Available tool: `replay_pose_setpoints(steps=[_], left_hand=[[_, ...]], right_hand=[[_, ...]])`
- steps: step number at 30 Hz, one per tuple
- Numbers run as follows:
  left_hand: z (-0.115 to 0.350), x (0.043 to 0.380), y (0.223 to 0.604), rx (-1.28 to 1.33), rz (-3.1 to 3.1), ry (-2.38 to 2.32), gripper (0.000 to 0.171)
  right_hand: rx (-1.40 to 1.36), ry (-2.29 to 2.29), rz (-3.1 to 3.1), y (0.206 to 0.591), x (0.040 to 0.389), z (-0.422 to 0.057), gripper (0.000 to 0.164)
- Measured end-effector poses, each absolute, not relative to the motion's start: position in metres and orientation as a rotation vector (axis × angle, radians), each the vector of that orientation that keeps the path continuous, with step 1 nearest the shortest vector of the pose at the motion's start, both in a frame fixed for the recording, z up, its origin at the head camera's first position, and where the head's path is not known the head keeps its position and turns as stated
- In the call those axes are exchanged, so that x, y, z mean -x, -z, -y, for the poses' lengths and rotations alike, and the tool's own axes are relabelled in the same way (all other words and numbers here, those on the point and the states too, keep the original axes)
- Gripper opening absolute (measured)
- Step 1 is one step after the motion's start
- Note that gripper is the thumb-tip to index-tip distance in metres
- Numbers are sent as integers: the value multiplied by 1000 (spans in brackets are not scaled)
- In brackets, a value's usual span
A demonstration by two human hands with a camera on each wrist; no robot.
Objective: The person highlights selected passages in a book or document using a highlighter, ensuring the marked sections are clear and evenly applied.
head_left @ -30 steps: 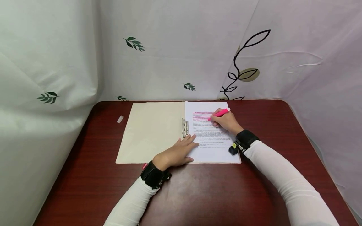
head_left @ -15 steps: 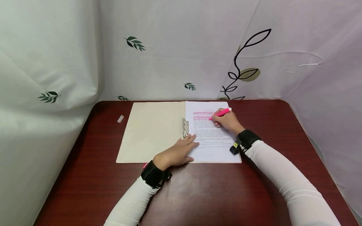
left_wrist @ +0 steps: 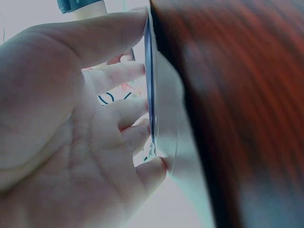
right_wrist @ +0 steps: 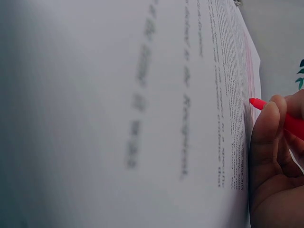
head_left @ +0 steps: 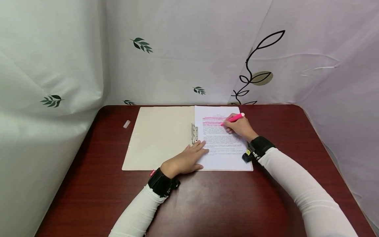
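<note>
My right hand (head_left: 240,127) pinches a pink highlighter (head_left: 236,117), its tip on the printed page (head_left: 225,161) in the upper half of the text. In the right wrist view the highlighter (right_wrist: 293,124) sits between thumb and fingers, tip at the paper. Pink marking covers several upper lines of the text. My left hand (head_left: 186,160) rests with spread fingers on the lower left of the page and the folder's inner edge. The left wrist view shows the left hand (left_wrist: 90,118) with its fingertips against the paper. An open cream folder (head_left: 160,138) lies under the page.
A metal clip (head_left: 194,133) is fixed along the folder's fold. A small white eraser-like block (head_left: 126,124) lies left of the folder on the dark red-brown table (head_left: 222,204). A pale leaf-patterned cloth (head_left: 171,49) hangs behind the table.
My right hand has slid slightly to the right along a text line with the highlighter, and the pink marking reaches further along. My left hand has stayed in place.
</note>
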State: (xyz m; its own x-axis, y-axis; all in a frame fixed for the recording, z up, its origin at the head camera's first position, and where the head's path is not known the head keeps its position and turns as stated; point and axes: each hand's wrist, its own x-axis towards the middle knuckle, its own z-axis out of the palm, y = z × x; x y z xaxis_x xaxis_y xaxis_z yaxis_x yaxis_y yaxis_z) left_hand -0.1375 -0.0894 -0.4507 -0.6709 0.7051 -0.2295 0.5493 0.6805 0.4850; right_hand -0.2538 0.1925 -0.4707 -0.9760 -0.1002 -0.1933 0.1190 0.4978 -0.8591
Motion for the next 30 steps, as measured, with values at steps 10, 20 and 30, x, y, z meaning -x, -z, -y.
replay_pose_setpoints(steps=[10,20,30], left_hand=[[89,138,451,-968,-2486,-537,62],[89,137,452,-970,-2493,-531,62],[89,138,453,-969,-2495,-520,62]], right_hand=[[-27,1474,-2544,471,254,-194,23],[-11,1489,-2550,473,253,-197,21],[-40,1477,-2552,473,253,-199,21]])
